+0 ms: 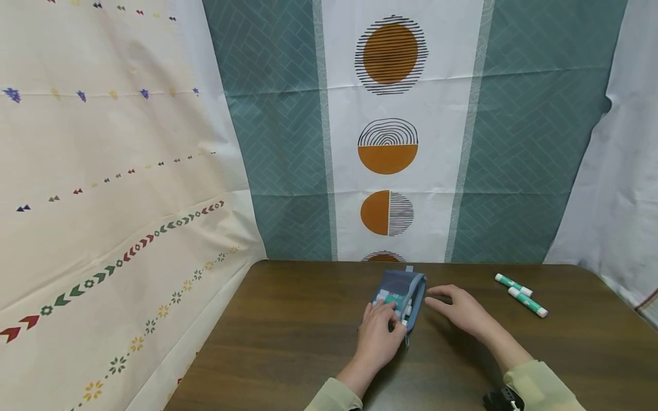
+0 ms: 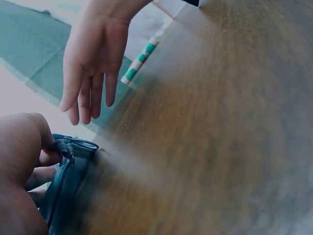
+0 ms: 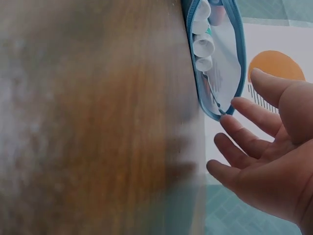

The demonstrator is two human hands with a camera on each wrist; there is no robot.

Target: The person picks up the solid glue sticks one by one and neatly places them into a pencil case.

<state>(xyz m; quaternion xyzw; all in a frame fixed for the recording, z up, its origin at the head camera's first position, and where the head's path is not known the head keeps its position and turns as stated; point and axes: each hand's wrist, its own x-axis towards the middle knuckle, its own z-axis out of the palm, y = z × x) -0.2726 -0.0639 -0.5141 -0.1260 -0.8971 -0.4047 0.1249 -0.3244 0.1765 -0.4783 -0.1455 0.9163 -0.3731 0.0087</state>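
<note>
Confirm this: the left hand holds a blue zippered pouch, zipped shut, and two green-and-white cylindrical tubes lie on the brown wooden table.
The blue zippered pouch isn't zipped shut: the right wrist view shows it gaping open, with white cylinder ends visible inside. The rest stands.

A right hand [image 3: 276,154], fingers parted and slightly bent, is caught on my remote feed beside the mouth of a blue zippered pouch [image 3: 240,44]. Index and middle fingertips [image 3: 235,102] overlap the rim from my angle; whether they touch it, I cannot tell. Inside the gaping pouch I count at least four white-ended tubes [image 3: 203,46] in a row, with a thin dark strand [image 3: 210,88] nearer the fingers. Past the edge of the blurred wooden table [image 3: 98,122], a white cloth [image 3: 266,35] bears an orange rounded motif [image 3: 278,65].
</note>
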